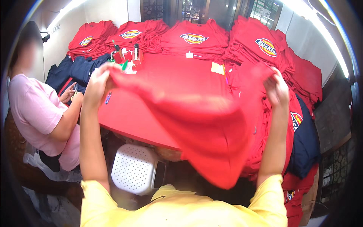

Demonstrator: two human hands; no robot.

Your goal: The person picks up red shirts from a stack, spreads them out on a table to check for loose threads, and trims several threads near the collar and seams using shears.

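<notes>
A red shirt (196, 125) hangs in the air between my raised arms, slack in the middle and blurred by motion. My left hand (99, 85) is closed on one upper corner of it, over the table's left part. On the other side my right hand (277, 89) grips the opposite corner, close to the stacked red garments. The shirt's lower part sags to a point above the table's near edge and hides what lies behind it. Beneath it spreads the red-covered table (132, 119).
Stacks of red printed shirts (194, 39) line the far edge, with dark blue garments (304, 151) at right. Small tools (126, 56) and a yellowish paper (217, 68) lie on the table. A white stool (133, 168) stands in front. At left a person in pink (36, 102) holds small scissors.
</notes>
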